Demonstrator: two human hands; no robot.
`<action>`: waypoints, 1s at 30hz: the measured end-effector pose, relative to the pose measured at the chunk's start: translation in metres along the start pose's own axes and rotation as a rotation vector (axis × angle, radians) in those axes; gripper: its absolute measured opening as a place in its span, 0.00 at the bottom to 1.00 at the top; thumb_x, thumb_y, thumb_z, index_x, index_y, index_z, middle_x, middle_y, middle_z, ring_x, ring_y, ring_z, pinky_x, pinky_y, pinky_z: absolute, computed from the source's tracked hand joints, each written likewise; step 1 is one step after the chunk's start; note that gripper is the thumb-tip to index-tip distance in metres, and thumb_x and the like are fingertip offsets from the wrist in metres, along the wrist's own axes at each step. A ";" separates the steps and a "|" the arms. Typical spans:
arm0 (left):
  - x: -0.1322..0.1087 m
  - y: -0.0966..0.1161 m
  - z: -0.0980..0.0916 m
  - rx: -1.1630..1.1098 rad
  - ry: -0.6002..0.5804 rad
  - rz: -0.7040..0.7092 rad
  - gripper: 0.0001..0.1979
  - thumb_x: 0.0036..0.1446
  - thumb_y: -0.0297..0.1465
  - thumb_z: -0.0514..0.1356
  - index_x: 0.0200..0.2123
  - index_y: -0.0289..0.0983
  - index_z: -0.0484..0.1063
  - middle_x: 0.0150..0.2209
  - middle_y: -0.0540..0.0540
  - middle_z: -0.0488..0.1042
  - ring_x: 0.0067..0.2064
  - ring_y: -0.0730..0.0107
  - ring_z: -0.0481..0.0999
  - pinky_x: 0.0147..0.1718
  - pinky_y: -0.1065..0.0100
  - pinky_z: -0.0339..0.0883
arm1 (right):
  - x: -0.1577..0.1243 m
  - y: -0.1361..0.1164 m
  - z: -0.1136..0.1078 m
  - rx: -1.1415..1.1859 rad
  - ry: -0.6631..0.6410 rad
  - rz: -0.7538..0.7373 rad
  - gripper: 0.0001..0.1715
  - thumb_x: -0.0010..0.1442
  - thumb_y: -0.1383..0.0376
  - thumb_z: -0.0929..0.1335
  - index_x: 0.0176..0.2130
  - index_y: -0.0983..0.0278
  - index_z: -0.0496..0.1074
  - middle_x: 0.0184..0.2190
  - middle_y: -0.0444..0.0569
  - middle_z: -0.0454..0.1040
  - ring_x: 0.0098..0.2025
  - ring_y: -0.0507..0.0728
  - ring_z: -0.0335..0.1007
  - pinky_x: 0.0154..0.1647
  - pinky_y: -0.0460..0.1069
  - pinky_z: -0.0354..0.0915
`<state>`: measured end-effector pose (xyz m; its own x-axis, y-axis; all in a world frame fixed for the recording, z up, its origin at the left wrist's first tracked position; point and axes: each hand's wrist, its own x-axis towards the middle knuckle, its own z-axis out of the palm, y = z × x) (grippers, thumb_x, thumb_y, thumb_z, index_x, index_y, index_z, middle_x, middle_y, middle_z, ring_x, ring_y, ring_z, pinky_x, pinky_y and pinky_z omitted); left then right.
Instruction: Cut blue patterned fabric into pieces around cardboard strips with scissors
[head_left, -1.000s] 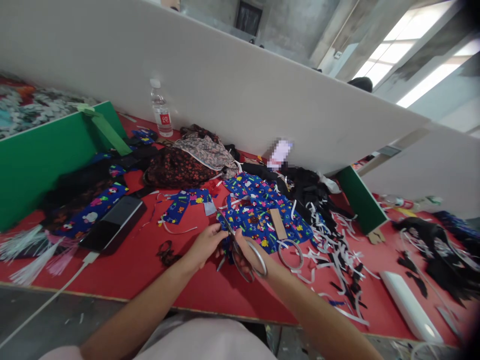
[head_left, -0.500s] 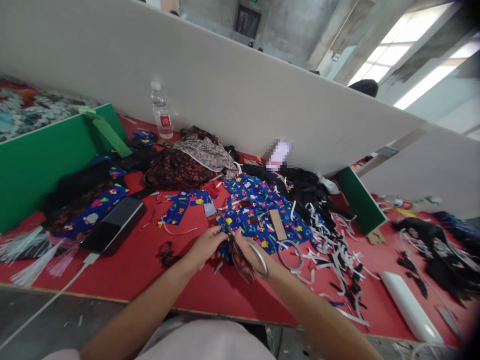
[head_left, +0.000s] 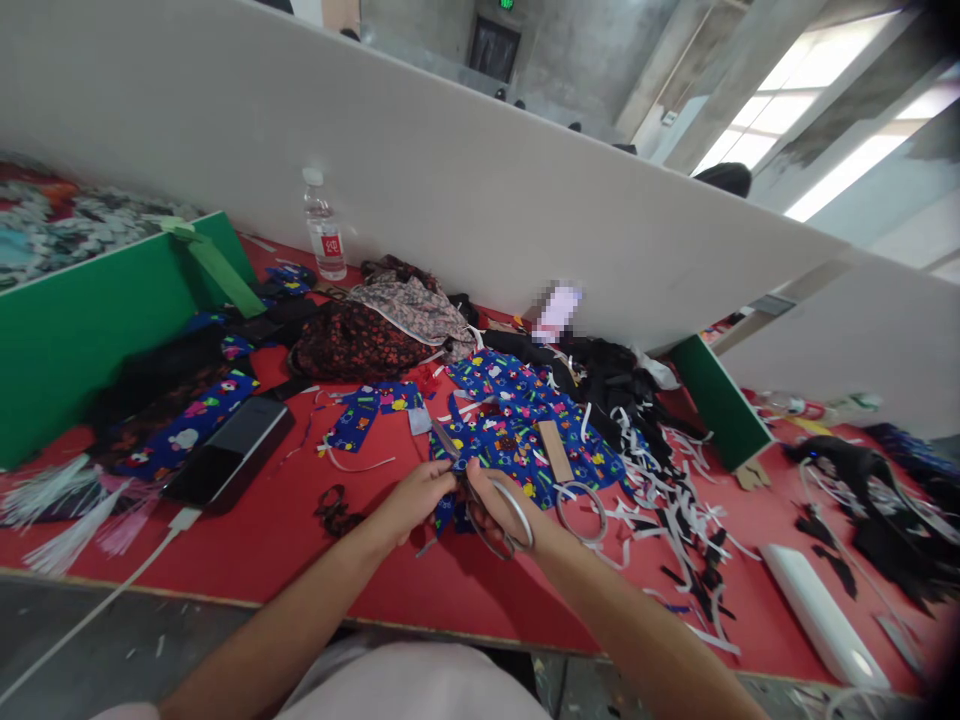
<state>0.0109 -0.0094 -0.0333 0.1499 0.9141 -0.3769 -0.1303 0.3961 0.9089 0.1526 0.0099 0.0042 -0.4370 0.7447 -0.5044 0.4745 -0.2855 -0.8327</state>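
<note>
Low over the near edge of the table, my two hands meet. My right hand point(head_left: 489, 502) is closed with a pair of scissors point(head_left: 444, 438) in it; the blades point up and away to the left, and the ring handles stick out behind the thumb. My left hand point(head_left: 421, 496) pinches a small piece of blue printed fabric point(head_left: 444, 512) close to the thumb of the right hand. Part of this piece is hidden by the fingers. Just beyond lies a heap of the same blue printed cloth point(head_left: 517, 400), with a tan flat strip point(head_left: 555, 451) on top.
White and black trimmings point(head_left: 679, 510) and a grey ring point(head_left: 581, 512) lie right. A black power bank point(head_left: 227, 452) with a cable sits left. Flowered cloth point(head_left: 360, 335), a water bottle point(head_left: 325, 235) and a propped phone point(head_left: 557, 312) line the white partition point(head_left: 450, 170). Green boards point(head_left: 90, 340) divide the table.
My hands have shifted only slightly. The scissor blades sit a little differently, and a bit of blue fabric now shows between the fingertips.
</note>
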 end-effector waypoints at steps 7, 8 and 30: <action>-0.004 0.018 -0.019 0.065 0.231 0.061 0.08 0.49 0.35 0.53 0.27 0.37 0.67 0.16 0.56 0.61 0.15 0.79 0.58 0.13 0.76 0.48 | -0.003 0.004 -0.027 -0.594 0.308 -0.109 0.27 0.53 0.42 0.62 0.29 0.63 0.64 0.22 0.45 0.68 0.24 0.52 0.67 0.22 0.44 0.55; -0.005 0.021 -0.026 0.085 0.258 0.065 0.08 0.49 0.35 0.53 0.27 0.37 0.66 0.16 0.56 0.61 0.15 0.79 0.58 0.14 0.76 0.48 | -0.005 0.008 -0.032 -0.754 0.381 -0.087 0.25 0.53 0.44 0.64 0.32 0.63 0.65 0.24 0.47 0.70 0.28 0.55 0.69 0.24 0.45 0.55; 0.057 0.031 -0.002 0.977 0.039 0.320 0.15 0.34 0.26 0.67 0.15 0.39 0.60 0.20 0.48 0.64 0.35 0.57 0.70 0.33 0.68 0.56 | -0.043 0.073 -0.086 -1.229 0.490 0.053 0.25 0.56 0.47 0.63 0.47 0.58 0.66 0.41 0.51 0.74 0.39 0.59 0.72 0.27 0.47 0.58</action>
<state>0.0129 0.0550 -0.0267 0.2135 0.9735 -0.0814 0.6983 -0.0938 0.7097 0.2717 0.0094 -0.0153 -0.2007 0.9631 -0.1795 0.9745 0.2149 0.0637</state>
